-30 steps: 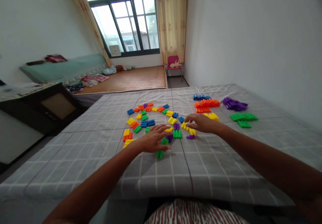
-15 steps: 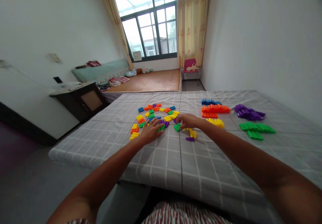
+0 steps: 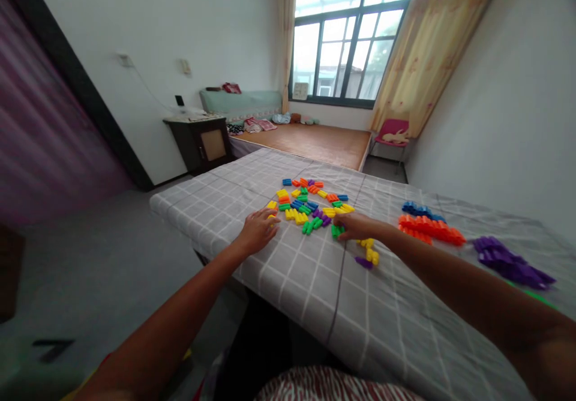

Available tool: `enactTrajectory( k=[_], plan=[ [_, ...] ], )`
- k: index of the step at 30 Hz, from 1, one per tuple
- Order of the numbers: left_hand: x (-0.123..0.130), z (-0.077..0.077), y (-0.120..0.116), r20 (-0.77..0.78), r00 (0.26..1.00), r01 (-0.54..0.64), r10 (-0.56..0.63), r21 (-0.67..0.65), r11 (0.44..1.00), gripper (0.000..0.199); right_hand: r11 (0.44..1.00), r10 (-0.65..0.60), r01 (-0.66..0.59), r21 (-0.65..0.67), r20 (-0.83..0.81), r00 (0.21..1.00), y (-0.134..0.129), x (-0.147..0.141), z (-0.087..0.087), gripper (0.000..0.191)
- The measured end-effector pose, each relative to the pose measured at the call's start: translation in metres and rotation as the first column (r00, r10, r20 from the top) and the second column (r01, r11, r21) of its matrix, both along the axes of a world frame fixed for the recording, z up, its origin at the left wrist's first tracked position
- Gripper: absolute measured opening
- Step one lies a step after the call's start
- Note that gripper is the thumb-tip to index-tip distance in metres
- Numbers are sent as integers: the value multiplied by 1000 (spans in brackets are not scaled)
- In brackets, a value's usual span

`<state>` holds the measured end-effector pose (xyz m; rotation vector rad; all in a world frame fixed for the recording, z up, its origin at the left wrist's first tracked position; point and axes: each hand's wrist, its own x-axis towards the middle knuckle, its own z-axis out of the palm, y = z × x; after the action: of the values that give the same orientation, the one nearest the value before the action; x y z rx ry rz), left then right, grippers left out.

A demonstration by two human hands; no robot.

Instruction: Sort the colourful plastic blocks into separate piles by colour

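Several coloured plastic pieces lie in a winding arrangement on the checked cloth, among them a yellow piece (image 3: 296,216) and a purple piece (image 3: 363,262). My left hand (image 3: 261,229) is at the arrangement's left end, its fingers apart and touching or just over yellow and orange pieces, partly hiding them. On the right side of the arrangement, my right hand (image 3: 355,226) has its fingers bent down over a green piece (image 3: 335,232). The fingertips are pressed around that piece. Yellow pieces (image 3: 371,253) lie just beyond the right wrist.
Rows of blue (image 3: 420,211), orange (image 3: 432,229) and purple pieces (image 3: 510,261) lie at the right of the cloth-covered table (image 3: 288,272); green ones are partly behind my right forearm. Farther back are a bed (image 3: 324,140), a cabinet (image 3: 209,146) and a pink chair (image 3: 391,132).
The view has turned left. My left hand has moved left from the green and purple pieces to the arrangement's left end. My right hand stays by the green piece.
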<state>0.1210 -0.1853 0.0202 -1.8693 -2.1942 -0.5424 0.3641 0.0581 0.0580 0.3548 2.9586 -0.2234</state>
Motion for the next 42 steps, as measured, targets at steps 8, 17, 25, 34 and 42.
enactTrajectory(
  k=[8, 17, 25, 34, 42],
  plan=[
    [-51, 28, 21, 87, 991, 110, -104, -76, 991, 28, 980, -161, 149, -132, -89, 983, -7, -7, -9, 44],
    [-106, 39, 161, 184, 980, -38, 76, -201, 979, 39, 923, -367, 313, -225, -261, 893, -44, 27, -20, 49],
    [-136, 26, 219, 201, 968, -90, 148, -273, 958, 35, 848, -523, 420, -323, -381, 762, -85, 77, -28, 32],
    [-66, 60, 216, 465, 841, 306, -277, 13, 952, 38, 823, -567, 449, -348, -547, 615, -85, 71, -14, 37],
    [114, 37, 156, 880, 232, 654, -414, 173, 736, 80, 985, -154, 79, -151, -593, 791, -65, 61, 21, 54]
  ],
)
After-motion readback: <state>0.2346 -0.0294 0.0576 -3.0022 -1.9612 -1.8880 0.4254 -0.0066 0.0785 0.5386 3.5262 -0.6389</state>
